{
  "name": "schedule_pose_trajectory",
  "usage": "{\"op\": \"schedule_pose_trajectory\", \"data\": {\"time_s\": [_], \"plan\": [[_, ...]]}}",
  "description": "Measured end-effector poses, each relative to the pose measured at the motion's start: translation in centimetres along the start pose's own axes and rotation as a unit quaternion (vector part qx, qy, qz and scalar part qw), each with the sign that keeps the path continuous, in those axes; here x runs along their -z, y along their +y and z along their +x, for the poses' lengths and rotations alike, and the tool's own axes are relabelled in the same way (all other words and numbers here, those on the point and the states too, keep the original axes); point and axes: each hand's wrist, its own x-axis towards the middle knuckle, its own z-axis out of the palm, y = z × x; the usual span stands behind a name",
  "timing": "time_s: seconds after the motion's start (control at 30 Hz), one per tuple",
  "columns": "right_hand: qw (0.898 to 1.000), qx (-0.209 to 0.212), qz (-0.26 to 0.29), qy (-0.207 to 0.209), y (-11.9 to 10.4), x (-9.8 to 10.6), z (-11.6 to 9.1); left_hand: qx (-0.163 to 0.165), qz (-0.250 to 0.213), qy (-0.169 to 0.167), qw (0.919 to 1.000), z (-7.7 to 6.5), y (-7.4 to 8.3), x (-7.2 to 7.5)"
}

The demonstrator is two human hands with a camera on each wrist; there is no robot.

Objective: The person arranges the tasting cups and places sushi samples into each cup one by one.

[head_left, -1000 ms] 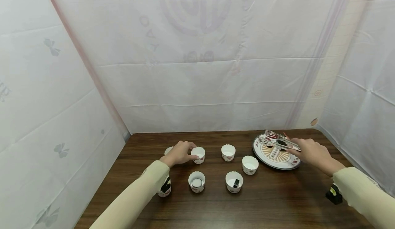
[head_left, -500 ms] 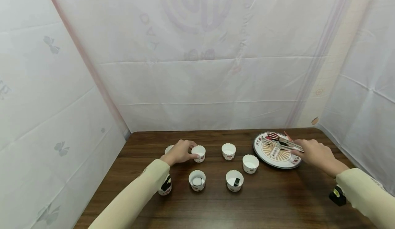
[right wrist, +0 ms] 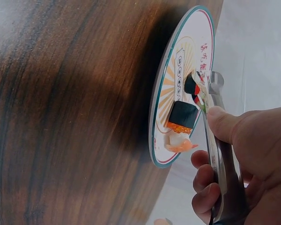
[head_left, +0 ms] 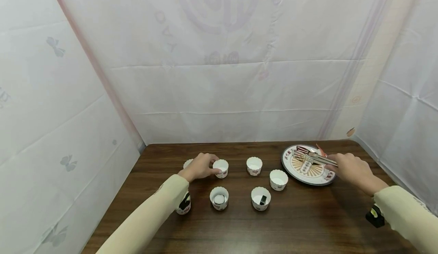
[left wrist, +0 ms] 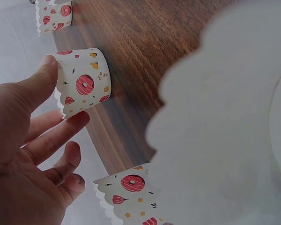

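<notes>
My left hand (head_left: 202, 166) pinches the rim of a white paper baking cup (head_left: 221, 169) between thumb and fingers. Red doughnut prints show on that cup's side (left wrist: 84, 84) in the left wrist view. At the right, my right hand (head_left: 350, 170) grips metal tongs (head_left: 321, 159) that reach over a round patterned plate (head_left: 309, 178). On the plate lie a seaweed-wrapped sushi piece (right wrist: 183, 114) with orange roe and a shrimp sushi (right wrist: 179, 142). The tongs' tips are right at a small black-and-red piece (right wrist: 191, 85); I cannot tell whether they hold it.
More paper cups stand on the brown wooden table (head_left: 291, 227). One cup (head_left: 261, 204) contains a dark block, another (head_left: 219, 205) a round white thing. Two bare-looking cups (head_left: 254, 166) stand nearer the plate. My left arm partly hides two others. Pale cloth (head_left: 219, 94) hangs behind the table.
The arms of the tongs have come closer together over the plate, and my right hand has shifted slightly right. My left hand keeps its pinch on the paper cup.
</notes>
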Motion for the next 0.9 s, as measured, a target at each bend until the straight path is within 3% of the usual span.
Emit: {"op": "schedule_pose_trajectory", "data": {"time_s": [0.9], "plan": [[1.000, 0.001, 0.003, -0.005, 0.08, 0.13, -0.09, -0.018, 0.003, 0.000, 0.9998, 0.09, -0.33, -0.17]]}}
